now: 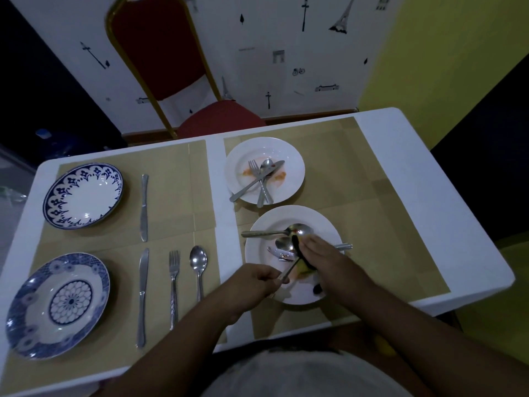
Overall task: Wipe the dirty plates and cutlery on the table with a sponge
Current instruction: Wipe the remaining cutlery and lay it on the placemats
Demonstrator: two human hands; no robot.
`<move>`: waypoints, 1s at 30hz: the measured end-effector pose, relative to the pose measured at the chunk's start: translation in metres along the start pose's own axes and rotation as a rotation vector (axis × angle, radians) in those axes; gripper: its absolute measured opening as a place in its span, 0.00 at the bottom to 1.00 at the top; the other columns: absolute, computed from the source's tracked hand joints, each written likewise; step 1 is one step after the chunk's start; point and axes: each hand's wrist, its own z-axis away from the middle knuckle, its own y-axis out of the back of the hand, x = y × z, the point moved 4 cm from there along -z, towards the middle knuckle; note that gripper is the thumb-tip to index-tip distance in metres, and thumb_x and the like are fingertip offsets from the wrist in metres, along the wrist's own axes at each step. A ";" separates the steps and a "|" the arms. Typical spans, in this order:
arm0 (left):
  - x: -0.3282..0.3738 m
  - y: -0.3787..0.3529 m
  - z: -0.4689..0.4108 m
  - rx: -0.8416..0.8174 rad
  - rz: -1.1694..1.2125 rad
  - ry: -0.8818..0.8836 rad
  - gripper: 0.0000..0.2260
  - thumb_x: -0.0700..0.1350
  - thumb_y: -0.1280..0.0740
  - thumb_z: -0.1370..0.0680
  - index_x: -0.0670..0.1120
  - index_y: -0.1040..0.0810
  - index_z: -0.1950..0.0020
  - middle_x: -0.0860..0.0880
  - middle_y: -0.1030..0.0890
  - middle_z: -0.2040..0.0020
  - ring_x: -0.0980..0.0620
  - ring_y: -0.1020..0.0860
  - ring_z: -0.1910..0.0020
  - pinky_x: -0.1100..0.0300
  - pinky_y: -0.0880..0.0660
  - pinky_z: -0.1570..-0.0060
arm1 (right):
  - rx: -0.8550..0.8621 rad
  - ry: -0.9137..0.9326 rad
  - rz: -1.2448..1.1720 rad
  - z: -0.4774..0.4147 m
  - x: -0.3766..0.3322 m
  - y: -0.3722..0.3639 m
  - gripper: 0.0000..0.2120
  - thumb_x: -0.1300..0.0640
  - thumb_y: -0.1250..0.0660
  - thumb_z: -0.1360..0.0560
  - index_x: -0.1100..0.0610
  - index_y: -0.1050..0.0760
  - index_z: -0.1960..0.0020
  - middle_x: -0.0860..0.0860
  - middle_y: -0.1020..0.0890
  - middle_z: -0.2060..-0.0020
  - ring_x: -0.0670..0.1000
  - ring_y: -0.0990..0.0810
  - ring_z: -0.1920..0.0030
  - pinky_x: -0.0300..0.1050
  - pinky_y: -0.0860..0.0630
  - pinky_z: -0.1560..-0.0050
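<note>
Sponge [296, 245], dark over yellow, is gripped in the right hand [323, 257], whose fingers lie flattened over it above the dirty white plate [286, 215]. Left hand [254, 282], just beside, pinches a thin utensil handle [286, 274]; its head is hidden under the sponge, so fork or spoon is unclear.

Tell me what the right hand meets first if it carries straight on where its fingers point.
Probably the spoon on the near white plate, just beyond the right hand; depth is unclear.
</note>
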 end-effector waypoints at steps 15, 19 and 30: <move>-0.005 -0.005 -0.003 0.068 0.022 0.213 0.13 0.51 0.40 0.16 0.45 0.25 0.38 0.47 0.26 0.57 0.53 0.32 0.66 0.61 0.32 0.67 | 0.284 -0.206 -0.156 -0.002 0.003 0.020 0.32 0.72 0.41 0.29 0.57 0.39 0.27 0.45 0.39 0.28 0.45 0.47 0.26 0.36 0.52 0.29; -0.004 -0.006 -0.004 0.088 0.019 0.208 0.12 0.49 0.43 0.16 0.47 0.22 0.46 0.45 0.24 0.58 0.52 0.31 0.69 0.61 0.33 0.68 | 0.293 -0.132 -0.198 0.003 -0.007 0.020 0.32 0.73 0.43 0.30 0.57 0.38 0.27 0.48 0.38 0.28 0.46 0.46 0.26 0.41 0.47 0.27; 0.008 -0.009 -0.003 0.022 -0.102 0.043 0.13 0.44 0.41 0.15 0.43 0.17 0.47 0.50 0.20 0.65 0.58 0.24 0.69 0.67 0.29 0.67 | 0.037 0.143 0.033 0.004 -0.020 -0.012 0.43 0.67 0.26 0.40 0.60 0.38 0.28 0.55 0.37 0.27 0.54 0.44 0.27 0.55 0.45 0.28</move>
